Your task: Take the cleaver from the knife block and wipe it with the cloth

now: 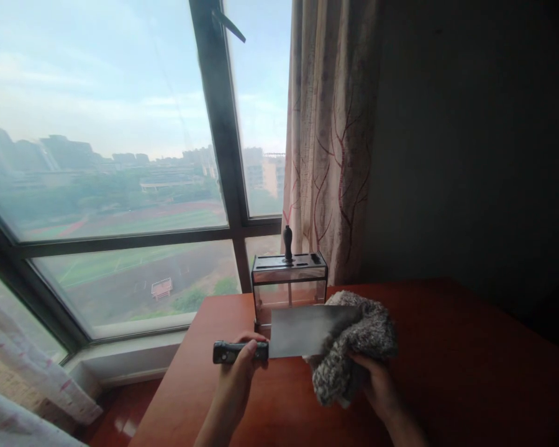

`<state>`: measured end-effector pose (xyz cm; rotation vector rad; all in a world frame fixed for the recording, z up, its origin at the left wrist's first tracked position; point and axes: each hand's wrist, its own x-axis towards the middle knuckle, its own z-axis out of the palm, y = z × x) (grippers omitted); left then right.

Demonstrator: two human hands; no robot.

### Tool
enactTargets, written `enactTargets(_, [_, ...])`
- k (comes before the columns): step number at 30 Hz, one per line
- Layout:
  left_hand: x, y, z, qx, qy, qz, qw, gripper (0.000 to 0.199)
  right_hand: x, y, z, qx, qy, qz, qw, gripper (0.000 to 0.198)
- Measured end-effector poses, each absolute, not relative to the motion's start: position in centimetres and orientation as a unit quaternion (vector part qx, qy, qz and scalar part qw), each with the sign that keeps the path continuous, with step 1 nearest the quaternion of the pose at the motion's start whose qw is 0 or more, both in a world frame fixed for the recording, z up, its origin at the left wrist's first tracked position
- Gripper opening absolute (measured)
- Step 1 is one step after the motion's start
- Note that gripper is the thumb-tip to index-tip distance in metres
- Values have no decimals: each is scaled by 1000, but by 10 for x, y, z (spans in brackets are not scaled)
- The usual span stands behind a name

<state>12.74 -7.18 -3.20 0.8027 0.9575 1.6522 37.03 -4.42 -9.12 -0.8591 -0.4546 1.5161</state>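
Observation:
A cleaver with a broad, rectangular blade is held level above the table. My left hand is closed round its black handle, the thumb lying along the top. My right hand grips a fluffy grey cloth bunched against the blade's far right end. That cloth covers the blade's tip, and most of my right fingers are hidden beneath it. Just behind the blade stands a clear-sided knife block with a slotted metal top. One black-handled tool stands upright in its top.
The reddish-brown wooden table reaches to a dark wall on the right. A patterned curtain hangs behind the knife block. Large dark-framed windows fill the left side, with a white sill below and another curtain at lower left.

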Motion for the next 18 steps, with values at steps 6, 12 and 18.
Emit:
enactTargets(6, [112, -76, -18, 359, 429, 658, 504, 19, 376, -47, -93, -434, -276, 624, 589, 33])
enactTargets(12, [113, -73, -16, 326, 448, 665, 500, 23, 375, -54, -71, -380, -294, 685, 548, 34])
enactTargets(18, [119, -66, -32, 253, 479, 706, 457, 33, 373, -58, -59, -401, -351, 681, 503, 48])
